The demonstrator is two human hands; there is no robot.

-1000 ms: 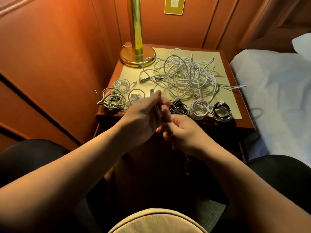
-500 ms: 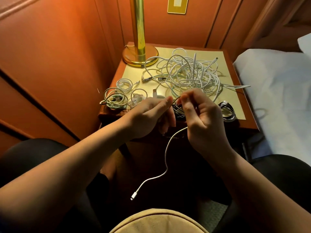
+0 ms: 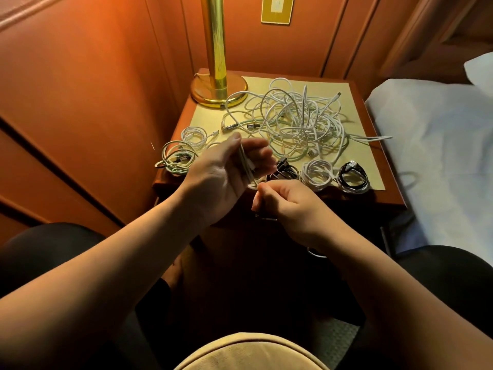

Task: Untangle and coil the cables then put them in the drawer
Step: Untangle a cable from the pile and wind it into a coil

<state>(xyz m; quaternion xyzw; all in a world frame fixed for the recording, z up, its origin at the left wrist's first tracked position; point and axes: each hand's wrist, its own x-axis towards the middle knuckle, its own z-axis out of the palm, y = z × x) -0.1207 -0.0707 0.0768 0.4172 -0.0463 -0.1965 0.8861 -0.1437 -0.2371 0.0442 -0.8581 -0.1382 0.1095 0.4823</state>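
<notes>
Head cam: left hand (image 3: 222,180) sits just above the front edge of the table (image 3: 388,194), palm turned up, thumb and fingers curled round a white cable (image 3: 246,169) folded into a few parallel strands; grip closed on that bundle. Right hand (image 3: 286,202) is just below and to the right, fingers curled in, thumb and forefinger pinching the cable's lower loop where it leaves the left palm. Hands nearly touching.

On the table, behind the hands: big tangled pile of white cables (image 3: 296,121) spread over the middle, one strand running off toward the bed (image 3: 437,145) on the right. Front left: two coiled white cables (image 3: 184,149), side by side, partly overlapping. Front right, in a row: black coil (image 3: 286,170) partly hidden by the left fingers, white coil (image 3: 318,173), then a black coil w/ silver plug (image 3: 353,177). All coils lie flat on the tabletop, none in a drawer.

Brass lamp (image 3: 217,76) stands at the back left corner, base touching the tangle's edge. Brass wall plate (image 3: 277,8) above on wood panelling. Dark-clad knees at both lower corners.
</notes>
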